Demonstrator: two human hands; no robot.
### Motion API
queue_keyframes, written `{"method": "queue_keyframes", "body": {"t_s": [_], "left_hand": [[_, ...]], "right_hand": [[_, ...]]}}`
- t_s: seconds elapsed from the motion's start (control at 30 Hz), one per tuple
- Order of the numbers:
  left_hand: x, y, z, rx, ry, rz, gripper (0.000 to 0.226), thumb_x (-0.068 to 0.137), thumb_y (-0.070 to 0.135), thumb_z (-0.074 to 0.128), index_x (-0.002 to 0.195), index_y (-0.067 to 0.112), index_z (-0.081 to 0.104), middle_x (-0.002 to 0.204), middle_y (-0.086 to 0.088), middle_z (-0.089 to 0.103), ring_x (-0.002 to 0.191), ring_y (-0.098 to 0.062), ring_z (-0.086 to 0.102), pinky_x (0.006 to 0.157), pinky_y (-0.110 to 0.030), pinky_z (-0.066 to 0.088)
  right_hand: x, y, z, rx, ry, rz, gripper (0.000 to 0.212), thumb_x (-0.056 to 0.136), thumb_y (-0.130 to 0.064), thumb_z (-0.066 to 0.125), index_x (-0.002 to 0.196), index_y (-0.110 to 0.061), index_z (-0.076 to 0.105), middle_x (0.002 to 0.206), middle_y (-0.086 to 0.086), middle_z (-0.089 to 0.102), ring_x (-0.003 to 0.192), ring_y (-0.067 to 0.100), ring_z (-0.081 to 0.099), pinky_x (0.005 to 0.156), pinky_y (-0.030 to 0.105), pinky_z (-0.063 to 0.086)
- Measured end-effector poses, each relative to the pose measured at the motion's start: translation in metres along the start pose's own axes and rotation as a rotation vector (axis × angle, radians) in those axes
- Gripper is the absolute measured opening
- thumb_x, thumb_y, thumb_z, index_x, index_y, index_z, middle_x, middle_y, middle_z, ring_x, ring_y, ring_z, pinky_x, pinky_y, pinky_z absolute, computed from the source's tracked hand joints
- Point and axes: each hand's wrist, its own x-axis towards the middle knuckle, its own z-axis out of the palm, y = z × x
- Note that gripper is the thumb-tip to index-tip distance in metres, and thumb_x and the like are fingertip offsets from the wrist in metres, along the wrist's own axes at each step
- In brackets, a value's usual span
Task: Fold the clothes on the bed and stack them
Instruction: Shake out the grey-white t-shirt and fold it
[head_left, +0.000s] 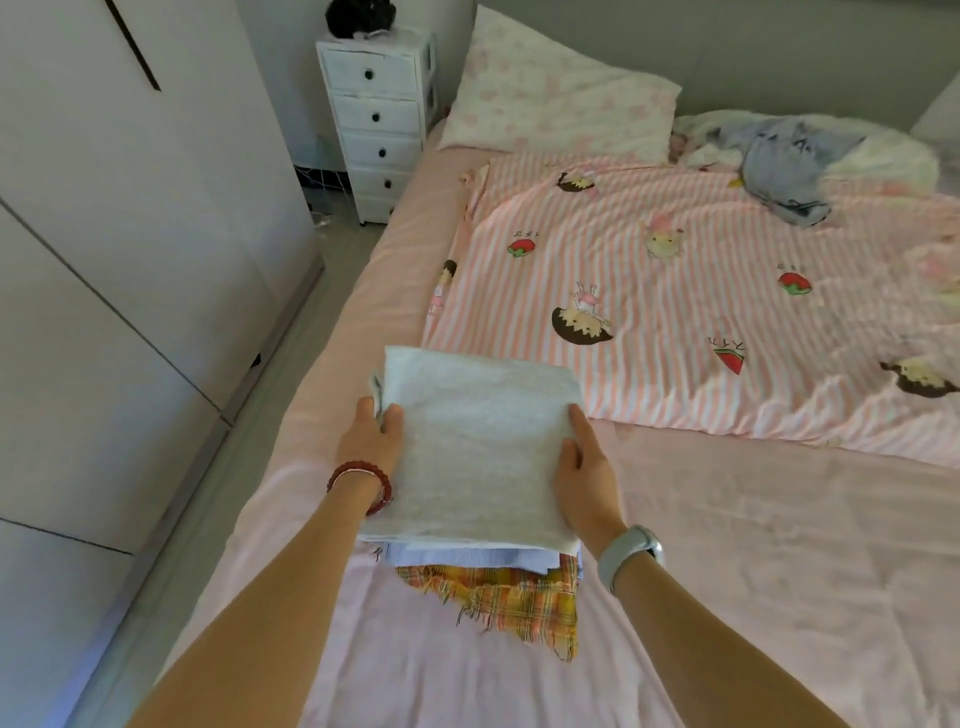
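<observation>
Folded grey cloth (475, 447): lying on top of a stack near the bed's left edge, over a pale blue garment (467, 555) and a yellow plaid garment (511, 597) whose frayed edge is showing nearest the camera.

Left hand (371, 441): gripping the cloth's left edge, thumb on top, other fingers curling under the fabric; a red bead bracelet (363, 480) sitting on the wrist.

Right hand (584, 467): holding the cloth's right edge, thumb lying along the top, remaining fingers hidden beneath; a white wristband (631, 553) sitting on the wrist.

Pink bed sheet (753, 571): lying bare to the right of the stack and towards the camera, giving open room there.

Striped cartoon quilt (675, 291): spreading over the far half of the bed, its near edge just beyond the stack.

Crumpled blue clothes (784, 166): lying unfolded at the far right, well apart from the stack.

Pillow (556, 98): leaning at the head of the bed.

White drawer unit (376, 124): standing beside the pillow, a dark object (361, 15) resting on top.

Wardrobe doors (130, 234): lining the left side, leaving a narrow floor strip (249, 441) along the bed's left edge.
</observation>
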Motion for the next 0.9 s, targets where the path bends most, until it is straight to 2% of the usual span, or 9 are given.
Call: {"method": "queue_keyframes", "body": {"t_s": [0.13,0.27,0.37,0.43,0.53,0.6,0.67,0.8,0.9], "left_hand": [[0.009,-0.008,0.016,0.043,-0.009,-0.028,0.033,0.097,0.041,0.033,0.112,0.011,0.038,0.089,-0.015,0.059,0.077,-0.032,0.055,0.068,-0.038,0.044],[0.0,0.004,0.018,0.177,0.162,0.028,0.048,0.094,0.038,0.041,0.134,0.013,0.032,0.124,-0.015,0.05,0.105,-0.035,0.052,0.084,-0.044,0.044],[-0.018,0.013,0.014,0.327,0.371,0.286,0.055,0.091,0.03,0.05,0.141,0.014,0.033,0.144,-0.016,0.035,0.131,-0.037,0.033,0.104,-0.054,0.026],[-0.032,0.013,0.019,0.439,0.303,0.495,0.054,0.093,0.036,0.042,0.143,0.018,0.033,0.15,-0.013,0.03,0.139,-0.037,0.022,0.109,-0.057,0.013],[-0.041,0.004,0.036,0.572,0.042,0.545,0.058,0.093,0.049,0.022,0.148,0.033,0.014,0.157,-0.005,0.006,0.144,-0.029,-0.002,0.113,-0.053,0.0],[-0.038,-0.004,0.043,0.584,0.039,0.516,0.059,0.091,0.052,0.019,0.147,0.035,0.01,0.158,-0.003,0.003,0.144,-0.027,-0.004,0.114,-0.05,-0.003],[-0.038,-0.007,0.048,0.606,0.056,0.517,0.062,0.089,0.054,0.014,0.147,0.036,0.004,0.158,-0.004,0.002,0.144,-0.027,-0.004,0.113,-0.048,-0.005],[-0.04,-0.012,0.057,0.712,-0.038,0.476,0.06,0.093,0.055,0.012,0.135,0.039,-0.026,0.156,-0.003,-0.016,0.142,-0.026,-0.017,0.113,-0.05,-0.007],[-0.038,-0.002,0.051,0.753,-0.124,0.448,0.062,0.093,0.055,0.013,0.14,0.038,-0.024,0.155,-0.002,-0.02,0.142,-0.027,-0.018,0.113,-0.054,-0.003]], "right_hand": [[0.011,0.009,0.004,-0.153,0.028,-0.028,0.047,0.101,-0.022,0.027,0.145,-0.034,0.022,0.122,0.008,0.053,0.089,0.021,0.057,0.077,0.036,0.051],[0.012,0.007,0.0,-0.369,0.037,0.021,0.046,0.101,-0.032,0.024,0.145,-0.038,0.018,0.119,0.008,0.042,0.084,0.02,0.049,0.075,0.032,0.042],[0.004,0.003,-0.003,-0.709,0.148,-0.081,0.047,0.099,-0.025,0.03,0.145,-0.032,0.022,0.139,0.012,0.028,0.123,0.031,0.035,0.097,0.043,0.033],[-0.007,-0.001,-0.002,-0.765,0.233,-0.278,0.049,0.095,-0.013,0.034,0.143,-0.019,0.034,0.145,0.018,0.031,0.134,0.037,0.029,0.107,0.051,0.024],[-0.025,0.003,0.012,-0.854,0.185,-0.525,0.05,0.092,-0.026,0.029,0.138,-0.016,0.043,0.145,0.017,0.038,0.136,0.038,0.03,0.107,0.059,0.017],[-0.025,0.012,0.019,-0.902,0.034,-0.461,0.055,0.094,-0.041,0.016,0.147,-0.028,0.021,0.156,0.005,0.007,0.144,0.027,-0.001,0.112,0.052,0.001],[-0.014,0.027,0.017,-0.914,-0.053,-0.398,0.054,0.095,-0.048,0.013,0.147,-0.037,0.0,0.152,-0.005,-0.018,0.139,0.017,-0.024,0.113,0.047,-0.008],[-0.007,0.042,0.012,-0.939,-0.134,-0.36,0.058,0.096,-0.049,0.018,0.146,-0.039,-0.008,0.149,-0.006,-0.027,0.135,0.015,-0.029,0.114,0.048,-0.005],[-0.006,0.035,0.007,-0.909,-0.221,-0.333,0.058,0.096,-0.049,0.02,0.146,-0.038,-0.006,0.153,-0.005,-0.026,0.139,0.018,-0.026,0.113,0.05,-0.006]]}}
